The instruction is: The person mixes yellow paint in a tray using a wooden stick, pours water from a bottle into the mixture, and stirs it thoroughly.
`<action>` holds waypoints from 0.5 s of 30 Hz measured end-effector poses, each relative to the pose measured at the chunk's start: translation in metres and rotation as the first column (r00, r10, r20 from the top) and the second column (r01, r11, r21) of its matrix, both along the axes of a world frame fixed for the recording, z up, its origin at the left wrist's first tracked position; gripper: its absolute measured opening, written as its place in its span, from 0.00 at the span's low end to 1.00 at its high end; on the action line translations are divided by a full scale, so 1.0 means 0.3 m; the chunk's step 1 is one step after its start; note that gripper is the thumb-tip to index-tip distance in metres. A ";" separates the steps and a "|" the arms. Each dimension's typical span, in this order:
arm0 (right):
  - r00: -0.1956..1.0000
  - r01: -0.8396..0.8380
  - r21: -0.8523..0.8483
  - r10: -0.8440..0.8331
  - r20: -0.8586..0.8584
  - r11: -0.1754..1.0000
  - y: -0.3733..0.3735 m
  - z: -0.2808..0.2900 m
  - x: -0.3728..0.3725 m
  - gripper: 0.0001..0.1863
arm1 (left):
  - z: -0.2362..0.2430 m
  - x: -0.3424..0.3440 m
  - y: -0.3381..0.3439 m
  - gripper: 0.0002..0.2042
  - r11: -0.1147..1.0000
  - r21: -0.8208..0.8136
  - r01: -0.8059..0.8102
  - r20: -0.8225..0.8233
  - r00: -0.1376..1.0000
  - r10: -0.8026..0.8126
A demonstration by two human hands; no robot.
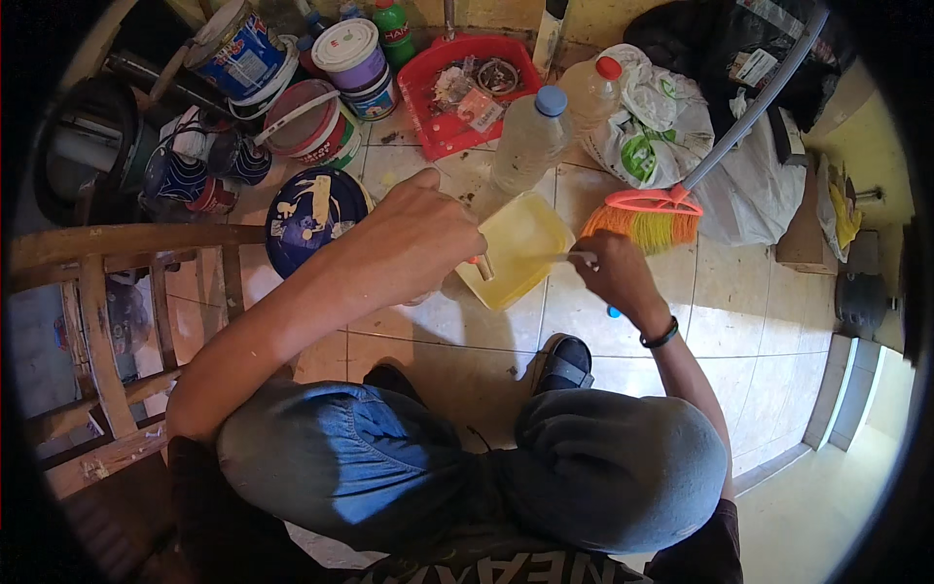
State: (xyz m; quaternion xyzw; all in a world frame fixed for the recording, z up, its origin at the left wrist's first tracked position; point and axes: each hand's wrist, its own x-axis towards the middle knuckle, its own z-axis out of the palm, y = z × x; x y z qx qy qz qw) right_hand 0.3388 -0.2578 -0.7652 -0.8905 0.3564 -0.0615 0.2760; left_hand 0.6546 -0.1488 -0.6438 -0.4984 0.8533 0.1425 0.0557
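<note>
My left hand (433, 229) is closed in a fist above the left rim of a shallow yellow tray (474, 276). A short tan piece (485, 267) with a bit of orange sticks out below its fingers; the rest is hidden, so its kind is unclear. On the tray's right, my right hand (620, 277) pinches a thin pale stick (562, 258). The stick points left over the tray, its far end blurred. Pale, whitish material (525, 234) lies in the tray, which rests on the tiled floor between my feet and the bottles.
Behind the tray stand a blue-capped bottle (530, 141) and a red-capped bottle (592, 92). A red dustpan (423, 102) holds debris. A broom (647, 219) and plastic bags (671, 127) lie right. Paint buckets (316, 127), a dark blue lid (292, 219) and a wooden chair (102, 331) flank my left.
</note>
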 end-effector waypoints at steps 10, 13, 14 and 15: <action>0.996 -0.087 -0.229 0.076 -0.053 0.970 0.144 -0.067 0.027 0.06 | -0.014 -0.001 0.008 0.11 1.000 -0.003 0.011 0.011 1.000 -0.011; 0.986 -0.165 -0.175 0.162 -0.028 0.971 0.232 -0.029 0.019 0.11 | -0.010 -0.013 -0.003 0.10 1.000 0.030 -0.001 0.010 1.000 0.001; 0.988 -0.150 -0.144 0.144 -0.050 0.978 0.244 -0.010 0.015 0.10 | -0.017 -0.014 -0.007 0.10 1.000 0.025 0.002 0.002 1.000 -0.002; 0.988 -0.154 -0.143 0.150 -0.044 0.978 0.238 -0.003 0.021 0.10 | -0.026 -0.009 -0.003 0.10 1.000 0.015 -0.002 -0.006 1.000 0.002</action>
